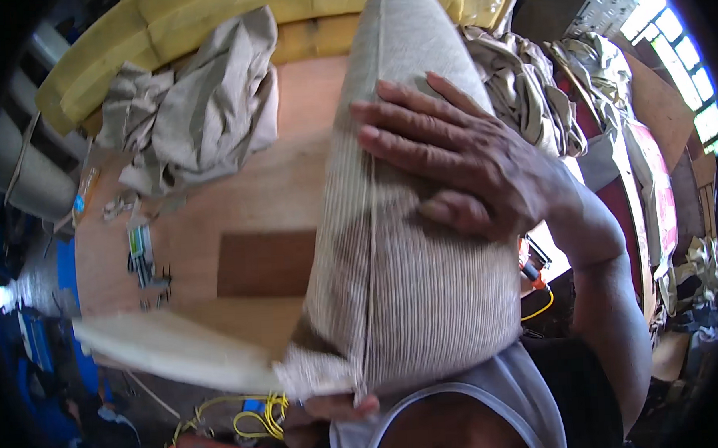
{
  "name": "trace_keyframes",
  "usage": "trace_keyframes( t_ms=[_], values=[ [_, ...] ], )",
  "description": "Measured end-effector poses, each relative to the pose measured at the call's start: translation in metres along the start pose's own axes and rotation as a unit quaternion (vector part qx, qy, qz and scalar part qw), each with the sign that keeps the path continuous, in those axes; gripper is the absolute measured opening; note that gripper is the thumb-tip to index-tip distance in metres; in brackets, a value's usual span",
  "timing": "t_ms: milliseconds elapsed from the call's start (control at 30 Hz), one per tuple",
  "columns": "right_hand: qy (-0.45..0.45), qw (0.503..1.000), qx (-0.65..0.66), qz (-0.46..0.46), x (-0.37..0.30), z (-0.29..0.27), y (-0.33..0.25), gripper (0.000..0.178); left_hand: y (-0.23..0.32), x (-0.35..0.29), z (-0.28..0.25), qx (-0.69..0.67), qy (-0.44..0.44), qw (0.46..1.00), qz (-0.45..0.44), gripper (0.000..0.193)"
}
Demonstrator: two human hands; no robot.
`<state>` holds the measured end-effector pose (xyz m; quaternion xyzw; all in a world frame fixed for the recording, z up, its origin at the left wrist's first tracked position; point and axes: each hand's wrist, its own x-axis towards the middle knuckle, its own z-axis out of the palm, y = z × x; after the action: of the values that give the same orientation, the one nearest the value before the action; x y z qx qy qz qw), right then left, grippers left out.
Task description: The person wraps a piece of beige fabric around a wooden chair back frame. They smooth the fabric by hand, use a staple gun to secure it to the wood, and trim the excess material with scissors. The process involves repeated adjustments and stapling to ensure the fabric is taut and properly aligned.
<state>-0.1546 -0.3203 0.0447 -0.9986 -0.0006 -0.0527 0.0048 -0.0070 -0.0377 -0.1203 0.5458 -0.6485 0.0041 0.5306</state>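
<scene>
Over the plywood table [238, 205], the right hand [461, 167] lies flat with fingers spread on the upper side of a beige ribbed cushion [408, 246] standing on end, while the left hand [331, 407] pinches its bottom corner near the person's chest.

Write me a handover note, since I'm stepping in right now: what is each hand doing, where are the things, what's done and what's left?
Right hand: flat on top of the beige ribbed cushion, pressing it.
Left hand: gripping the cushion's near bottom edge.
Cushion stands over the wooden table, seam facing up.
Loose fabric lies heaped behind, yellow foam beyond.
Done: cover looks pulled on.
Left: the near end, hidden from view, probably needs checking.
</scene>
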Motion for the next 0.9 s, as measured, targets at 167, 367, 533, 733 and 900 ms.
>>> trace_keyframes(
  t_ms=[167,367,533,733,900],
  values=[
    [-0.013,0.999,0.030,0.023,-0.030,-0.006,-0.100,0.093,-0.001,0.008,-0.002,-0.040,0.026,0.996,0.074,0.029],
    [0.053,0.989,-0.054,0.123,-0.030,0.007,-0.168,0.067,-0.004,0.016,0.004,-0.049,0.008,0.991,0.122,0.021],
    [0.210,0.970,-0.072,0.097,-0.046,0.041,-0.189,0.038,-0.004,0.015,0.012,-0.083,0.063,0.984,0.144,0.017],
    [0.215,0.957,0.169,0.099,-0.012,-0.021,-0.167,0.039,-0.005,-0.003,0.006,-0.050,0.023,0.993,0.108,0.013],
    [0.154,0.978,0.033,-0.137,0.112,-0.034,-0.181,0.064,0.002,0.021,0.016,-0.069,0.055,0.983,0.159,0.020]
  ],
)
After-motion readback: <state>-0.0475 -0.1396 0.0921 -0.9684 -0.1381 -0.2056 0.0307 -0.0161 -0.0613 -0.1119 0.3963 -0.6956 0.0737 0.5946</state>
